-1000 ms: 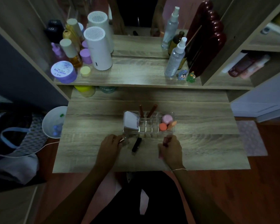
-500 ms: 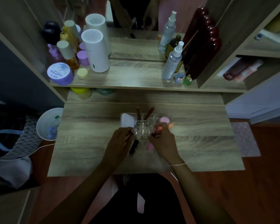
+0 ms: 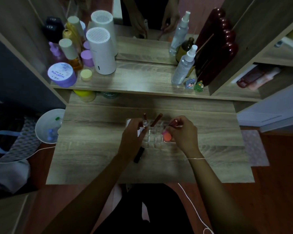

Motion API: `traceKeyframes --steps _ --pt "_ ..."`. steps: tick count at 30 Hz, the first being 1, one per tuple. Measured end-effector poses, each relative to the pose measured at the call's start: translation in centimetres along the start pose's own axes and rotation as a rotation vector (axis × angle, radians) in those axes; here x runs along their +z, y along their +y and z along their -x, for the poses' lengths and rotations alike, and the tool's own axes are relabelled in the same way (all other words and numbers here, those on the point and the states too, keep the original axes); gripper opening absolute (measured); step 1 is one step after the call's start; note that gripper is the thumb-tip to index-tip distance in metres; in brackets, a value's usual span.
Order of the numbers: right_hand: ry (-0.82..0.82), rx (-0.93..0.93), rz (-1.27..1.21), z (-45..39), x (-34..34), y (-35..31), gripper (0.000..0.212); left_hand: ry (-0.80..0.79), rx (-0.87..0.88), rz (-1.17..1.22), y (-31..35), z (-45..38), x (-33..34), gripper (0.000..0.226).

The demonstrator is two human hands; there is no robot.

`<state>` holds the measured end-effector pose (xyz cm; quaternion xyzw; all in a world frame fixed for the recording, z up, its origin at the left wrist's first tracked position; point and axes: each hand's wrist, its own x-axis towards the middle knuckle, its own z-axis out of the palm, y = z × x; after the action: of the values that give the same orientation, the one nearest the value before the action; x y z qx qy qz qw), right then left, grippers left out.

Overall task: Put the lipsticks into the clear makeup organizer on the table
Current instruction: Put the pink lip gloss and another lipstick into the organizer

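The clear makeup organizer [image 3: 153,138] stands mid-table, partly hidden by both hands. Two brown lipstick tubes [image 3: 156,119] stick up from its back slots. An orange sponge [image 3: 167,137] lies in its right compartment. My left hand [image 3: 134,135] hovers over the organizer's left side, gripping a clear-capped lipstick [image 3: 145,123]. My right hand [image 3: 182,131] is over the right side, pinching a dark red lipstick [image 3: 174,123]. A black lipstick [image 3: 139,154] lies on the table [image 3: 91,149] just in front of the organizer, below my left wrist.
A shelf [image 3: 134,81] behind holds white cylinders [image 3: 101,51], spray bottles [image 3: 183,65], jars [image 3: 62,74] and small figurines [image 3: 194,84]. A white bin [image 3: 47,126] sits off the table's left edge. A white cord [image 3: 194,210] trails near my right forearm.
Both hands have lifted from the table's front area up over the organizer, each carrying a lipstick. The black lipstick stays on the table.
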<state>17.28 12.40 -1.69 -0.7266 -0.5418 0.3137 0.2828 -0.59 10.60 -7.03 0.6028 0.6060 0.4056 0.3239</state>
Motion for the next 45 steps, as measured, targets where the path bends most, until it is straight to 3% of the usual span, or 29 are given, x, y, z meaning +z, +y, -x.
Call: traceKeyframes --steps 8,11,26,35,40,45 --pt "0.031 -0.025 0.028 0.3 0.5 0.5 0.020 -0.055 0.091 -0.072 -0.6 0.6 0.3 0.005" --pt "0.042 -0.034 0.080 -0.2 0.8 0.5 0.021 -0.132 0.041 -0.104 -0.7 0.5 0.5 0.003" --pt "-0.011 -0.088 0.208 -1.6 3.2 0.2 0.021 -0.081 0.034 -0.155 0.3 -0.4 0.3 0.003" --pt "-0.064 -0.105 0.265 -1.8 4.0 0.7 0.019 -0.074 0.015 -0.211 -0.3 0.1 0.4 0.020" --pt "-0.081 -0.124 0.256 -2.0 4.1 0.7 0.020 -0.185 -0.007 -0.211 -1.4 2.2 -0.6 0.025" --pt "-0.030 -0.198 0.272 -1.1 3.4 0.5 0.021 -0.082 0.069 -0.281 -2.7 5.4 -2.5 0.026"
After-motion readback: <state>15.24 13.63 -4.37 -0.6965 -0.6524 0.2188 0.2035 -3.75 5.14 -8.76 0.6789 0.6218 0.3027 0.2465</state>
